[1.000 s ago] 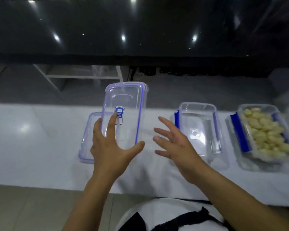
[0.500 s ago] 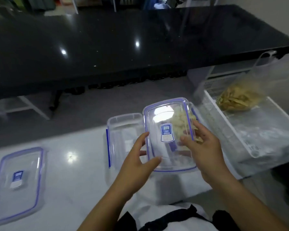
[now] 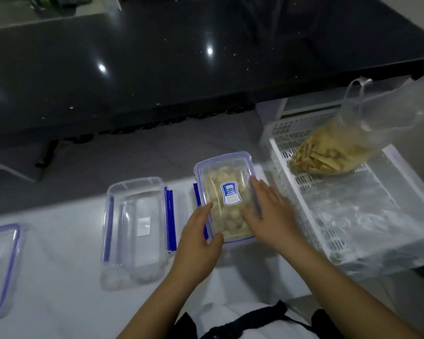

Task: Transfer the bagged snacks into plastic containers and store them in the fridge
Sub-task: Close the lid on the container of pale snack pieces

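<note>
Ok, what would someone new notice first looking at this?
Probably the lidded container of pale snacks at centre on the white counter, with the left hand at its left edge and the right hand flat on its lid. Next, the clear bag of yellow sticks lying in the white basket at right.

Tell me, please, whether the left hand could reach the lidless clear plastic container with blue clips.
Probably yes: the lidless clear plastic container stands just beside the left hand, with only bare white counter between them.
</note>
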Tool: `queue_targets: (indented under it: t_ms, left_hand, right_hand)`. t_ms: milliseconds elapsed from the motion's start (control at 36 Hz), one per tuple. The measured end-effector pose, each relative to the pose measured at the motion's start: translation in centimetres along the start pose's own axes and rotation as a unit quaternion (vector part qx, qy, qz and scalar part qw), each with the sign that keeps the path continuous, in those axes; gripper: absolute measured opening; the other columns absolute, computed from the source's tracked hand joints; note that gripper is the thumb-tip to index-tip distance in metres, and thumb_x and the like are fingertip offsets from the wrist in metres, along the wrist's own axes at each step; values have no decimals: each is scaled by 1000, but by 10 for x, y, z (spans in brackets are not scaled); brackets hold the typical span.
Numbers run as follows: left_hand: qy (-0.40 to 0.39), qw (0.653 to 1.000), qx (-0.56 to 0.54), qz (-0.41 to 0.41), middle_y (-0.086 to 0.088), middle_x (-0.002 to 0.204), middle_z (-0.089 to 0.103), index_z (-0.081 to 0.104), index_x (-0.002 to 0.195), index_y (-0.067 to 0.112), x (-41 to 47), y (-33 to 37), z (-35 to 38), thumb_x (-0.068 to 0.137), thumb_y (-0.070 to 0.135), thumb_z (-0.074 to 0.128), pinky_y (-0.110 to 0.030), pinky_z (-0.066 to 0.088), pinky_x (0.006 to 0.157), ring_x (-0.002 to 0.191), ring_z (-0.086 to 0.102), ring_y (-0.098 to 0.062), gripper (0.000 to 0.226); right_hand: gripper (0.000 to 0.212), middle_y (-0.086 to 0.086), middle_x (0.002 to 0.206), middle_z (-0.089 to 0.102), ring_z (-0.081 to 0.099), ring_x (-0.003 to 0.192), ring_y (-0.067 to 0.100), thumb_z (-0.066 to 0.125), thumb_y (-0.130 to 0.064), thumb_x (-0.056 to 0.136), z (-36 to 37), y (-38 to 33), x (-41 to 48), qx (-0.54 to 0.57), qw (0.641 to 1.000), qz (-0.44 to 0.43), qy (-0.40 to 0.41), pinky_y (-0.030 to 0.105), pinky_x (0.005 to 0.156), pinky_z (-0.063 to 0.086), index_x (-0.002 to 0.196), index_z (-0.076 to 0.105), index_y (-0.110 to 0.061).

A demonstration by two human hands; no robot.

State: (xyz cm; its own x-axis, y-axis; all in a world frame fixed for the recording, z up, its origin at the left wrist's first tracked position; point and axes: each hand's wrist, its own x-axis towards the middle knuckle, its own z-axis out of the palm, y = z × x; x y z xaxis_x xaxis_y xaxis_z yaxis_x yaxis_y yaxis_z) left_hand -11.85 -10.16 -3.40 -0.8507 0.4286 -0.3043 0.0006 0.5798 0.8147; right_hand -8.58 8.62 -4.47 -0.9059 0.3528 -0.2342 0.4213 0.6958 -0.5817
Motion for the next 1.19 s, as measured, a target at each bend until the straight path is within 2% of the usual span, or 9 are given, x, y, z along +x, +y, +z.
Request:
queue_targets:
  t_ms: [111, 194, 278, 472, 583, 722, 833, 1000, 1194]
  left_hand:
    - [13, 1000, 27, 2, 35, 138, 28, 30, 151, 36, 3, -2, 12, 97, 14, 61, 11, 18, 91, 117, 28, 30, 67]
    - [16, 999, 27, -16, 26, 150, 31, 28, 152, 40, 2, -8, 16, 98, 19, 60, -14, 31, 111, 132, 30, 13, 66]
    - [22, 999, 13, -34, 22, 155, 34, 29, 152, 44, 0, -10, 18, 100, 21, 59, -35, 41, 114, 140, 36, 0, 64]
    - [36, 993, -84, -72, 20, 148, 44, 37, 133, 62, 7, -6, 16, 106, 16, 46, -42, 44, 112, 140, 41, -7, 54]
    - [22, 986, -141, -83, 11, 149, 50, 45, 138, 57, 10, -9, 13, 105, 13, 46, -41, 45, 112, 137, 46, -10, 54]
    - [24, 976, -202, -82, 32, 137, 44, 45, 133, 64, 7, -13, 13, 103, 15, 53, -9, 46, 85, 125, 40, 8, 57]
    - [18, 931, -345, -120, 24, 133, 49, 38, 141, 54, 6, -16, 12, 98, 7, 60, -25, 58, 75, 112, 63, 0, 67]
    - [-1, 929, -341, -143, 18, 125, 59, 35, 145, 54, -19, -31, 10, 85, 11, 79, -35, 62, 81, 110, 68, -15, 86]
    - [-29, 946, -294, -134, 6, 123, 66, 25, 152, 48, -52, -56, 13, 82, -3, 76, -25, 59, 76, 100, 70, -5, 101]
  right_hand:
    - [70, 2, 167, 13, 25, 148, 24, 48, -46, 100, 3, 11, 2, 0, 999, -22, -27, 36, 112, 28, 158, 13, -29]
    - [72, 5, 164, 18, 36, 140, 28, 48, -44, 100, 5, 17, -6, -16, 998, -52, -23, 38, 105, 36, 159, 12, -25]
    - [73, 6, 162, 22, 39, 134, 28, 49, -42, 99, 5, 18, -10, -12, 997, -72, -23, 39, 101, 39, 159, 10, -23]
    - [69, 4, 167, -8, -1, 153, 28, 48, -38, 96, 4, 13, -1, -103, 989, -101, -31, 48, 119, 15, 157, 17, -25]
    - [69, -4, 168, -3, -12, 153, 20, 40, -41, 96, 14, 2, 10, -137, 979, -143, -52, 49, 119, 1, 158, 12, -32]
    - [66, -6, 168, -3, -11, 153, 18, 24, -58, 98, 32, 3, 12, -178, 974, -138, -18, 45, 121, 7, 158, 6, -36]
    - [69, -9, 167, -4, -12, 152, 13, 29, -65, 96, 30, 9, 10, -157, 977, -141, -21, 43, 122, 7, 157, 5, -41]
    - [73, -9, 166, -12, -22, 150, 12, 18, -68, 93, 32, 15, -29, -160, 974, -152, -48, 45, 124, 4, 158, 1, -39]
    - [76, -8, 167, -10, -22, 150, 12, 19, -70, 90, 41, 20, -77, -186, 970, -146, -62, 50, 122, -5, 158, 3, -40]
